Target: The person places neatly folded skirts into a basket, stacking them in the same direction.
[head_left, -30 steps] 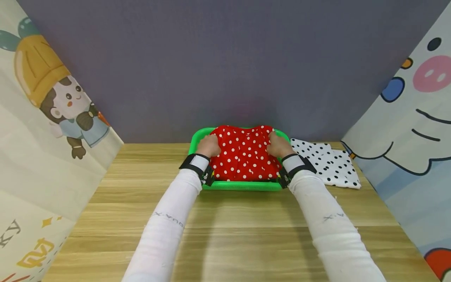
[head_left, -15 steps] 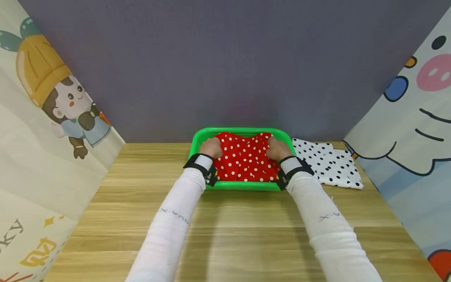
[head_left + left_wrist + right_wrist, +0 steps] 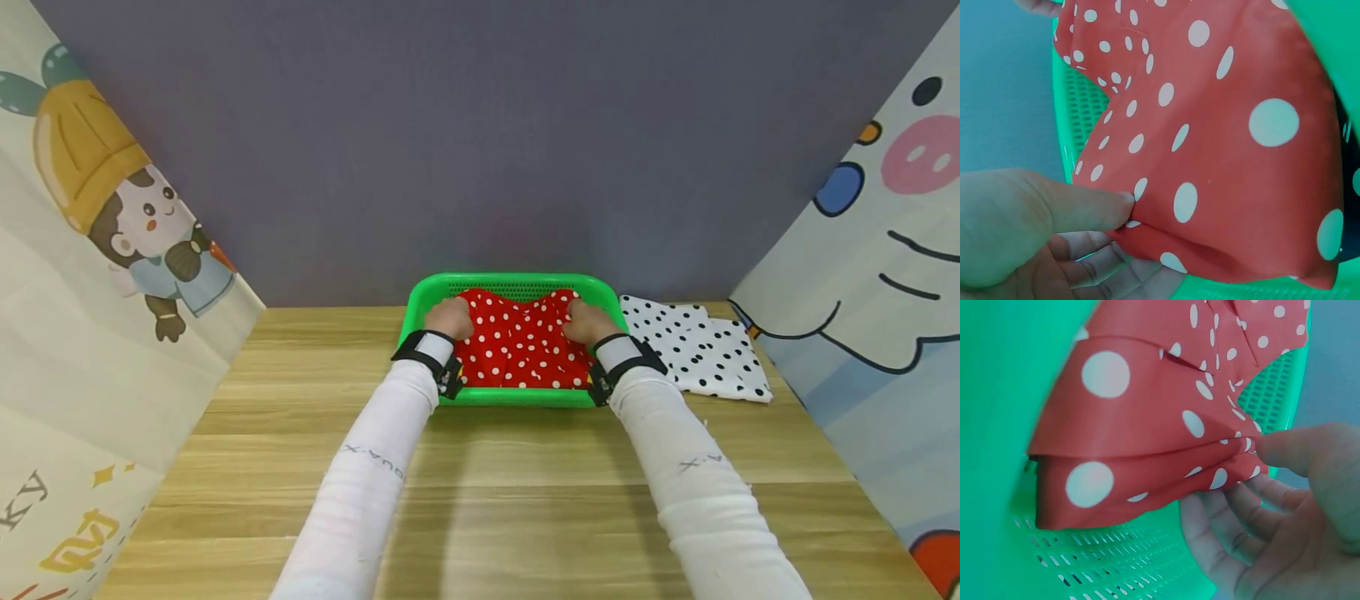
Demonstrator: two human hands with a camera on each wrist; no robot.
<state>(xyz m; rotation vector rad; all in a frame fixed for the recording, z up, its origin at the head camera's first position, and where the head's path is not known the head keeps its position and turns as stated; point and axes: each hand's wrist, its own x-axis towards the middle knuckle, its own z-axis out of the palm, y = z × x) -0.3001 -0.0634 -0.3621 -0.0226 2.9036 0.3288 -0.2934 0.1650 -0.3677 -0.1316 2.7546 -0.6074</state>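
A red cloth with white dots spreads across the inside of a green plastic basket. At its left edge my left hand pinches the fabric, the thumb on top and the fingers underneath in the left wrist view. My right hand grips the opposite edge the same way; in the right wrist view folds run from the thumb across the cloth. Between the two hands the cloth's far edge sags. Something dark with pale dots shows beside the cloth in the left wrist view, mostly hidden.
To the right of the basket lies a folded white cloth with black dots. The wooden table meets a grey panel close behind the basket. Printed cartoon sheets flank both sides.
The red cloth has come down deeper into the basket with both hands still holding it. More of the basket's far wall shows behind it.
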